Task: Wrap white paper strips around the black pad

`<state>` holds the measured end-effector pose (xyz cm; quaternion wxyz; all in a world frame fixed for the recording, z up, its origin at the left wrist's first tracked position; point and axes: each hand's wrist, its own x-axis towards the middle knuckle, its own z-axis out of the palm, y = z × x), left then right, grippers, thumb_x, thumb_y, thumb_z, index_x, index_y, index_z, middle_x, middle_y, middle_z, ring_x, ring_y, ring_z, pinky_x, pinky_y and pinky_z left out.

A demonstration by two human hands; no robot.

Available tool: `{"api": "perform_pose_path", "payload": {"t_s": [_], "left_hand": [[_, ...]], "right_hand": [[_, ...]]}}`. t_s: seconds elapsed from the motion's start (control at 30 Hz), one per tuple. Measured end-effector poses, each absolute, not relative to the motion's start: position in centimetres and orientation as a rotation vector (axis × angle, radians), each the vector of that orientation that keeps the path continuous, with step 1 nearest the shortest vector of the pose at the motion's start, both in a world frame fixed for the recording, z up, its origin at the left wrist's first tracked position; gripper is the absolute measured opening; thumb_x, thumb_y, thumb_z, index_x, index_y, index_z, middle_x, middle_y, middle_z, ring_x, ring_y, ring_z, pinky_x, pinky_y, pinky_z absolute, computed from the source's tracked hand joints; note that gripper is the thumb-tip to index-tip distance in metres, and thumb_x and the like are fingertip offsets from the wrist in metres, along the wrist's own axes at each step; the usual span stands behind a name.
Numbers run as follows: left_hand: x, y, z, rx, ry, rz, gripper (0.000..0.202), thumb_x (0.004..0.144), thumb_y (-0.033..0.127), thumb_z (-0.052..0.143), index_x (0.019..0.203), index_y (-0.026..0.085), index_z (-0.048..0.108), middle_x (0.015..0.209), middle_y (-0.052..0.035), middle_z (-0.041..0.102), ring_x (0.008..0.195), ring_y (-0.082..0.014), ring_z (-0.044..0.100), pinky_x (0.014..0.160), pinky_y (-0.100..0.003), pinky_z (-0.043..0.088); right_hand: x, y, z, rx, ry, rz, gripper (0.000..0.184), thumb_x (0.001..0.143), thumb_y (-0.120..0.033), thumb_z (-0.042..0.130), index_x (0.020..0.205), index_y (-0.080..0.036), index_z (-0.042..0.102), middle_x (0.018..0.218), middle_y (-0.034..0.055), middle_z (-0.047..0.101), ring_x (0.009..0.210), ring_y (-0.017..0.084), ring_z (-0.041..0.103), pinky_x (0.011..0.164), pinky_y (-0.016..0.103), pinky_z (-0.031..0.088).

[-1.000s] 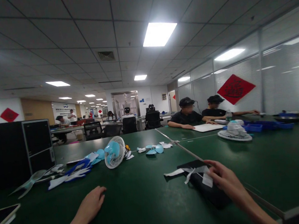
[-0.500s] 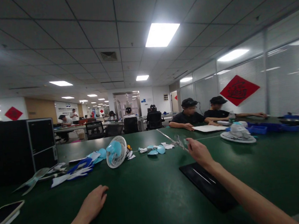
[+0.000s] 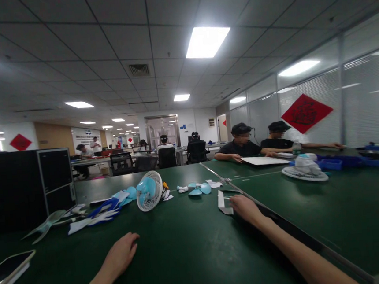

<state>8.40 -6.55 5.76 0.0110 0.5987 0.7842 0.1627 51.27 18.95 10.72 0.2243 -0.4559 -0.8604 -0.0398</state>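
Observation:
My right hand (image 3: 244, 207) is closed at the near edge of a thin, flat white piece (image 3: 221, 204). This piece has a white L-shaped border and a greenish middle; its exact kind I cannot make out. Beneath my right forearm a dark strip (image 3: 275, 217) shows along the table seam, mostly hidden. My left hand (image 3: 121, 252) rests on the green table (image 3: 186, 253) with its fingers loosely bent, thumb apart, and nothing in it. Farther on lies a white fan grille with light-blue blades (image 3: 149, 192), tipped on its side.
Blue-white gloves (image 3: 98, 216) and light-blue fan blades (image 3: 198, 189) lie across the table. A black computer case (image 3: 55, 180) stands left, above a phone-like device (image 3: 10, 272). On the right sit a round white grille (image 3: 303, 175), blue trays (image 3: 331, 164) and two people (image 3: 239, 146).
My right hand has come lower and nearer, and the white piece now shows at its fingers. The black panel's broad face is no longer visible. My left hand has stayed put.

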Motion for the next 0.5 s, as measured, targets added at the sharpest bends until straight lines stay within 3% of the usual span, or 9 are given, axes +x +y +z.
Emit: {"api": "perform_pose_path", "payload": {"t_s": [0.17,0.3,0.5], "left_hand": [[8.4,-6.6,5.9,1.882,2.413,0.530,0.041,0.086,0.034,0.040,0.120,0.020,0.058,0.118,-0.0060,0.061,0.108,-0.0206,0.059,0.092,-0.033,0.047],[8.4,-6.6,5.8,1.885,2.397,0.549,0.040,0.085,0.035,0.041,0.118,0.021,0.059,0.116,-0.0057,0.062,0.106,-0.0209,0.059,0.089,-0.033,0.048],[7.8,-6.4,5.1,1.869,2.408,0.544,0.042,0.085,0.039,0.040,0.120,0.022,0.057,0.122,-0.0065,0.059,0.114,-0.0230,0.055,0.095,-0.036,0.045]], "right_hand": [[57.8,19.2,10.8,-1.563,-2.222,-0.201,0.023,0.085,-0.027,0.050,0.095,-0.013,0.065,0.096,0.0158,0.065,0.092,0.028,0.061,0.074,0.033,0.042],[61.6,19.1,9.7,-1.789,-2.160,-0.089,0.023,0.085,-0.036,0.051,0.089,-0.017,0.063,0.094,0.0120,0.067,0.086,0.025,0.063,0.065,0.030,0.042],[61.9,18.6,9.5,-1.830,-2.156,0.020,0.018,0.085,-0.032,0.049,0.084,-0.019,0.062,0.093,0.0100,0.068,0.085,0.023,0.064,0.062,0.028,0.040]]}}
